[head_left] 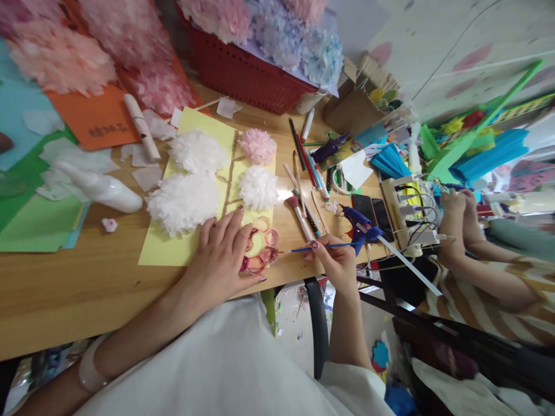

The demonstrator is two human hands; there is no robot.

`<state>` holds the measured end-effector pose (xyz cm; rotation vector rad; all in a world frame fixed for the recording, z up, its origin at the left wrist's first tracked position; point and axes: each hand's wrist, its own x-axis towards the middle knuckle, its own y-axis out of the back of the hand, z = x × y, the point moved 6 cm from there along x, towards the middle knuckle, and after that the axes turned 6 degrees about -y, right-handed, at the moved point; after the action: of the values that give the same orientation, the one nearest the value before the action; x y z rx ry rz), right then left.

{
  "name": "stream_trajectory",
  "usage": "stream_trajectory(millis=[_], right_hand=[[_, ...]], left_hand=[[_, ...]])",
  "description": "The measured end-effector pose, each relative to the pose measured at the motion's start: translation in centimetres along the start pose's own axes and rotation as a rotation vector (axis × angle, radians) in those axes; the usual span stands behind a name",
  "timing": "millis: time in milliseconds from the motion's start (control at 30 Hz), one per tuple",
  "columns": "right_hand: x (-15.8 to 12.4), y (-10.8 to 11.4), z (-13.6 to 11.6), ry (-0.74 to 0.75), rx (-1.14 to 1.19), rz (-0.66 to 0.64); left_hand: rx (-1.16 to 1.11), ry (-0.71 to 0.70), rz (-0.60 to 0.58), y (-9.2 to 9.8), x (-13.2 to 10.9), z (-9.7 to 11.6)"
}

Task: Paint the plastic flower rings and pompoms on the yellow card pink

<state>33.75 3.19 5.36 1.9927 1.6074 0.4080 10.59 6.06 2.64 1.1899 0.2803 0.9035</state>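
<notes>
Blue brush (299, 249), approx. horiz.; tip at red-stained flower-shaped palette (256, 264).

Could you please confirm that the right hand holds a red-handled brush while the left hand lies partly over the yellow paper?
Not quite: in the head view, the right hand holds a blue-handled brush; the left hand lies partly over the yellow paper.

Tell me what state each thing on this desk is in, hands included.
Left hand: resting, fingers slightly spread.
Right hand: closed around the blue paintbrush.
Blue paintbrush: tip at the petal rings.
Petal rings: coloured pink to dark red.
Yellow paper: flat, partly covered by white pompoms.
Glue gun: glue stick inserted.
Power strip: plugs inserted.
Red basket: filled with paper flowers.
</notes>
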Motion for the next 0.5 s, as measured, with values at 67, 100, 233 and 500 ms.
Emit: stream_trajectory(millis=[67, 100, 233, 500], right_hand=[[-0.5, -0.1, 0.3, -0.023, 0.031, 0.026], [-0.8, -0.2, 0.5, -0.036, 0.051, 0.030], [-1.5, -0.8, 0.9, -0.082, 0.090, 0.022], [-1.9, -1.1, -0.5, -0.025, 0.122, 0.074]], left_hand=[[-0.004, 0.002, 0.001, -0.1, 0.0, 0.0], [-0.009, 0.003, 0.001, -0.1, 0.0, 0.0], [-0.042, 0.010, 0.002, -0.2, -0.1, -0.1], [-0.004, 0.000, -0.003, -0.2, -0.1, 0.0]])
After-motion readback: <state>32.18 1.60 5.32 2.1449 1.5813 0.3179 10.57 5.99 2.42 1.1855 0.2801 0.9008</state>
